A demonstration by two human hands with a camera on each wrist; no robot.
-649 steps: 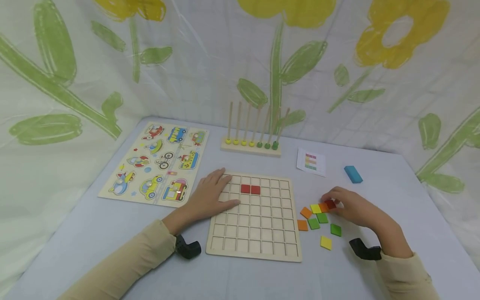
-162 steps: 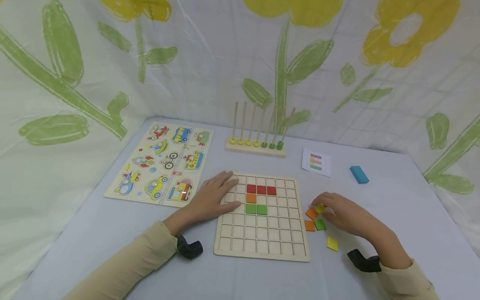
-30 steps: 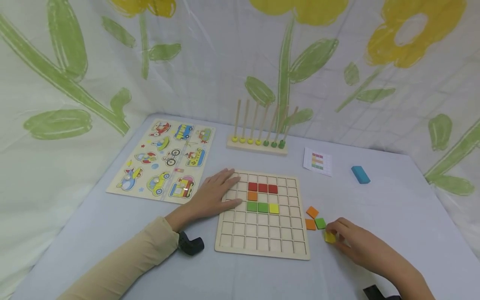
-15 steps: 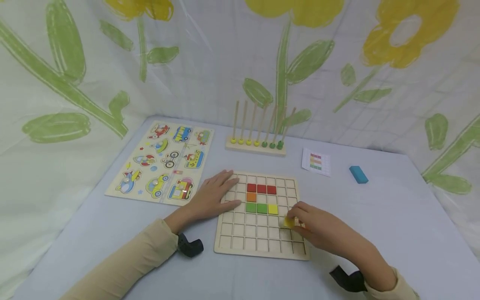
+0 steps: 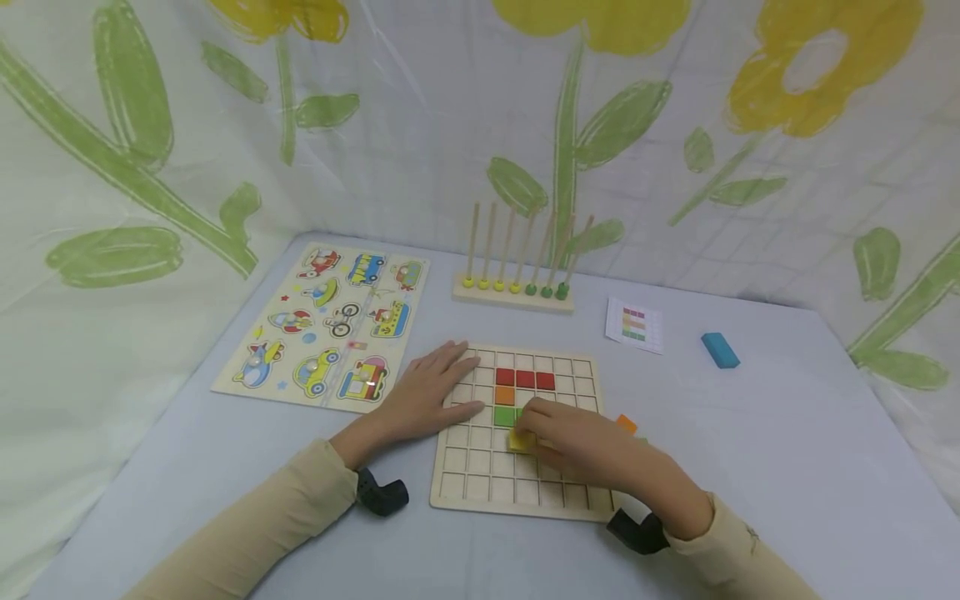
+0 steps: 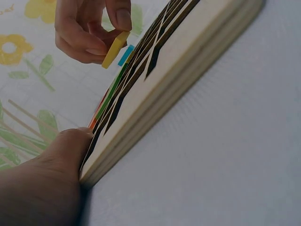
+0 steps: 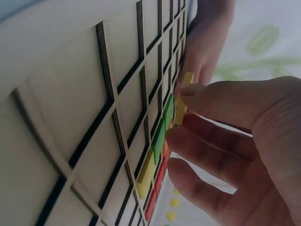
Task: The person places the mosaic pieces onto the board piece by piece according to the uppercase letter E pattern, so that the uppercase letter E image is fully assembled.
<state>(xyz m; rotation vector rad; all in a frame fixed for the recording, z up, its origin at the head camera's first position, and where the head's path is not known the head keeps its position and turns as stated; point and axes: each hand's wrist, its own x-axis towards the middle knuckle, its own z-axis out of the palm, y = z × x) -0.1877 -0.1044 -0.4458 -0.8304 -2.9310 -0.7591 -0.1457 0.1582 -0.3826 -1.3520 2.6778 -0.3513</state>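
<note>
My right hand pinches a yellow square tile between thumb and fingers, over the wooden grid board, just nearer than the green tiles. In the right wrist view that held tile stands tilted, apart from the board. Three red tiles lie in one row, with an orange tile below the leftmost. Another yellow tile lies beside the greens, hidden by my hand in the head view. My left hand rests flat on the board's left edge, thumb spread.
A loose orange tile shows behind my right wrist. Farther back are a printed pattern card, a blue block and a bead rack with upright rods. A vehicle puzzle board lies at the left.
My right hand has picked up the yellow tile from the table at right and carried it left over the board. Since the oldest frame, red, orange, green and yellow tiles joined the grid. Left hand stays.
</note>
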